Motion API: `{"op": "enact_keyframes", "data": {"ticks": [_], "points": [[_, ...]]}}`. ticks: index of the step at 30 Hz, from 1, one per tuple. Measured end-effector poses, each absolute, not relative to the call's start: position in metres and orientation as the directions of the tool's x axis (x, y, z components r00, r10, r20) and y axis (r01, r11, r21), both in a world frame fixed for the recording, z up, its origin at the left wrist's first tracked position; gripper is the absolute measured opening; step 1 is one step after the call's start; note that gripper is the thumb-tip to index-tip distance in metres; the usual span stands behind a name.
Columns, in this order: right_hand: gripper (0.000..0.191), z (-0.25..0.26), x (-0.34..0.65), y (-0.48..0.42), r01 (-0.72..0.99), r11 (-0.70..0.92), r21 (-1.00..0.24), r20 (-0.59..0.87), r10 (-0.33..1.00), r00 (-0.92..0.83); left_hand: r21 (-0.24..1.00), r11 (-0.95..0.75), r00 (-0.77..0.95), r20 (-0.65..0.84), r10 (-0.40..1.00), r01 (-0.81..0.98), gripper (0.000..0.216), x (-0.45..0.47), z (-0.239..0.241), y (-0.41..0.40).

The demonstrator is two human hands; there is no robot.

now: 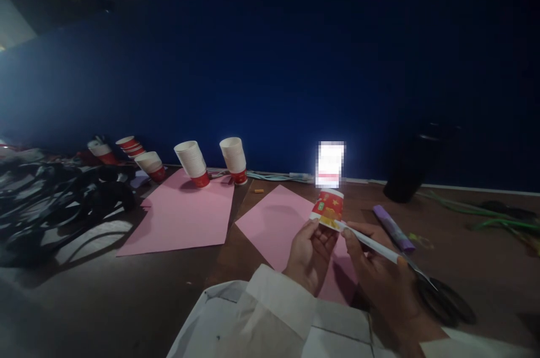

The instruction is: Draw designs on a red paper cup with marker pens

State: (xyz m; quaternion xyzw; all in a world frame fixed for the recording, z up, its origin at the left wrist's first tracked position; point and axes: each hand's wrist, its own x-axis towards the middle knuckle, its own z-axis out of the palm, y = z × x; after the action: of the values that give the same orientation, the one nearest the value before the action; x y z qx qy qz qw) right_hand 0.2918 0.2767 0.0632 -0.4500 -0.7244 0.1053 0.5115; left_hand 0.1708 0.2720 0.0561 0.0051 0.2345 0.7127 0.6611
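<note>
My left hand [310, 251] is closed around a red paper cup [329, 207] with gold stars and a yellow figure, tilted, its white rim toward the back. In my right hand [375, 268] is a slim white pen-like tool [371, 244], whose tip meets the cup's near edge; I cannot make out its exact kind. Beneath both hands lies a pink paper sheet [274, 223], partly hidden by them. Scissors with black handles [447, 299] rest on the table beyond my right wrist, partly covered by that hand.
Stacked paper cups [192, 161] stand on a second pink sheet [185, 217], with another stack [233, 158] beside it. A bright blurred screen [330, 164] stands behind the cup. Right lie a purple roll [393, 227] and a dark bottle [405, 172]. Black cables [63, 206] crowd the left.
</note>
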Motion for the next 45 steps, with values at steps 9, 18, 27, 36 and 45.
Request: {"op": "enact_keyframes", "data": {"ticks": [9,18,27,36,45], "points": [[0.027,0.0586,0.2939,0.2789,0.585,0.543,-0.602,0.653,0.756,-0.03,0.357,0.006,-0.114,-0.314,0.943,-0.934,0.011,0.17,0.0602,0.2706],[0.025,0.0545,0.2951,0.2819,0.552,0.539,-0.636,0.64,0.768,-0.014,0.391,0.006,-0.12,-0.298,0.947,-0.92,0.009,0.1707,0.0579,0.2694],[0.026,0.0584,0.2912,0.2818,0.566,0.535,-0.627,0.65,0.76,0.003,0.407,0.008,-0.121,-0.29,0.95,-0.913,0.011,0.1713,0.0606,0.269],[0.025,0.0552,0.2926,0.2831,0.577,0.524,-0.626,0.636,0.772,-0.01,0.419,0.023,-0.104,-0.279,0.955,-0.908,0.015,0.1717,0.0588,0.2689],[0.023,0.0575,0.2912,0.2825,0.558,0.533,-0.636,0.599,0.797,-0.079,0.419,0.015,-0.125,-0.305,0.944,-0.908,0.012,0.1706,0.0579,0.2708]]}}
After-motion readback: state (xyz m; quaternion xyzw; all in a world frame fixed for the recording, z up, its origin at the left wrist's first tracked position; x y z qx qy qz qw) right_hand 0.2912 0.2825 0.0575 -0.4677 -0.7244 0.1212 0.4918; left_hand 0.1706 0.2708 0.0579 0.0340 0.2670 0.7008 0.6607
